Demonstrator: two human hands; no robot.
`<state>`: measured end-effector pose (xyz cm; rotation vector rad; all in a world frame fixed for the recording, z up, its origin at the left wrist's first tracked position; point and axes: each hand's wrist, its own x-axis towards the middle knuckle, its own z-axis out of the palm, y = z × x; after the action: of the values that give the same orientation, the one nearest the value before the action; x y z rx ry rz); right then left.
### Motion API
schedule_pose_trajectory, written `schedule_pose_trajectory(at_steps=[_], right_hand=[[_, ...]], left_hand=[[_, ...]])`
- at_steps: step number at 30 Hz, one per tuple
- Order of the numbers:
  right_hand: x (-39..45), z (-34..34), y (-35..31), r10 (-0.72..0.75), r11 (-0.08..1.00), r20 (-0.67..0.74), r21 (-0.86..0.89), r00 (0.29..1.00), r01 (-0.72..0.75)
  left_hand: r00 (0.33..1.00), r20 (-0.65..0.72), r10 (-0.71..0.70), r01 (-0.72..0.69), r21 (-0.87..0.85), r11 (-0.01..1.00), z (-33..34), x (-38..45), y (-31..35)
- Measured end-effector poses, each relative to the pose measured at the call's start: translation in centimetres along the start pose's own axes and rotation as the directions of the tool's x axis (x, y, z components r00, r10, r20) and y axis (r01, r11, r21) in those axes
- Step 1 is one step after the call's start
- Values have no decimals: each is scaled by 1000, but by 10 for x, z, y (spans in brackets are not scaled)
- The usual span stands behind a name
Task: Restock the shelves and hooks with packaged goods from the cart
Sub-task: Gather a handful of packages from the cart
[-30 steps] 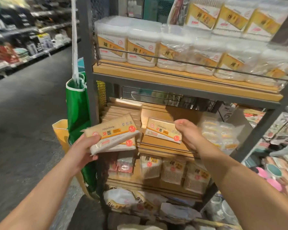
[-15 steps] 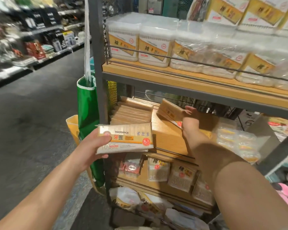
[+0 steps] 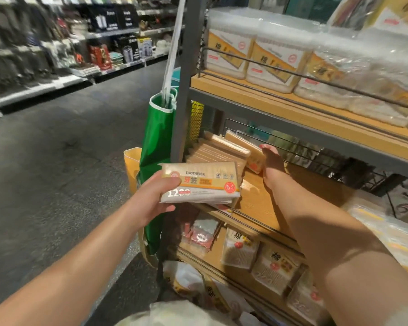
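Note:
My left hand [image 3: 151, 198] grips a stack of tan toothpick packs [image 3: 199, 183] by its left end, held in front of the middle wooden shelf [image 3: 264, 203]. My right hand [image 3: 272, 164] reaches deep onto that shelf and presses a single toothpick pack [image 3: 256, 156] upright against the row of toothpick packs [image 3: 212, 151] standing at the shelf's left end. The fingers lie along the pack's right face; whether they still grip it is hard to tell.
The upper shelf [image 3: 280, 107] carries clear tubs of cotton swabs [image 3: 269, 60] behind a wire rail. The lower shelf holds cotton swab bags [image 3: 276, 269]. A green bag [image 3: 158, 147] hangs on the grey shelf post [image 3: 186, 78]. The aisle floor [image 3: 57, 161] opens to the left.
My right hand has carried its single pack from the shelf front to the back left and stood it against the row. My left hand kept its stack and drifted right.

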<state>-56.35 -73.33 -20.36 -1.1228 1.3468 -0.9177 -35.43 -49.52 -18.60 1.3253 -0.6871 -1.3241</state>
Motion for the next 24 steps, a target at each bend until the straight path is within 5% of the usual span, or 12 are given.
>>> schedule_pose_trajectory(at_steps=[7,19,24], right_hand=[[-1,32,-16,-22,976,219,-205,976,68],[15,26,-19,-97,949,243,-269,965,164],[9,21,-24,-26,970,246,-229,969,84]], left_hand=[[999,-32,4,-5,-32,999,-2,-4,-4],[999,-52,-13,10,-57,998,-7,-16,-17],[997,-76,-21,12,-106,994,-6,-18,-18]])
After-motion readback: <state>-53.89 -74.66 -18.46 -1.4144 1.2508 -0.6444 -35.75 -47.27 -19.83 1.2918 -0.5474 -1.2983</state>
